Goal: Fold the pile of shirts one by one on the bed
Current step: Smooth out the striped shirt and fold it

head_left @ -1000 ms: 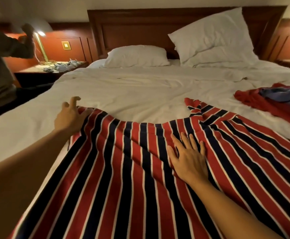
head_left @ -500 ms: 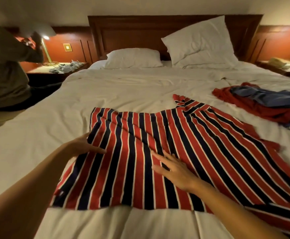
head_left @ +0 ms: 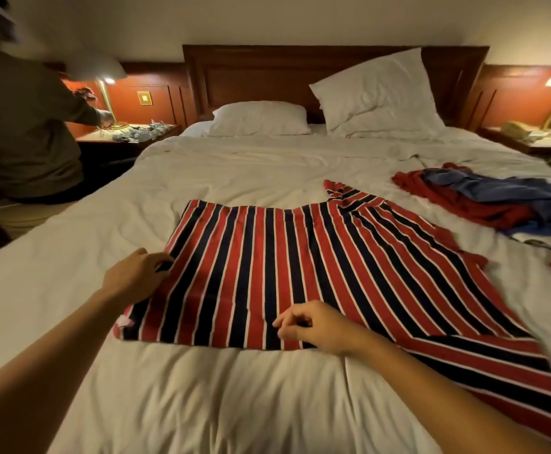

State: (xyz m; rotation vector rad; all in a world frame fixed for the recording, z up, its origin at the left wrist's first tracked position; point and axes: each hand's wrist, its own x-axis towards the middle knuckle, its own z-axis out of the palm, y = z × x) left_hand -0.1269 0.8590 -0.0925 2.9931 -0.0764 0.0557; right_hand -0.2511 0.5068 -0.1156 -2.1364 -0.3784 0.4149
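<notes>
Striped shirt: red, navy, white; spread flat before me on the bed.
Pile: crumpled red and blue shirts, to my right.

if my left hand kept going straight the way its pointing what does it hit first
The striped shirt. The left hand points right and slightly away, and its fingers are at the shirt's left edge. Going on, it would probably just slide across the stripes; depth beyond that is unclear.
</notes>
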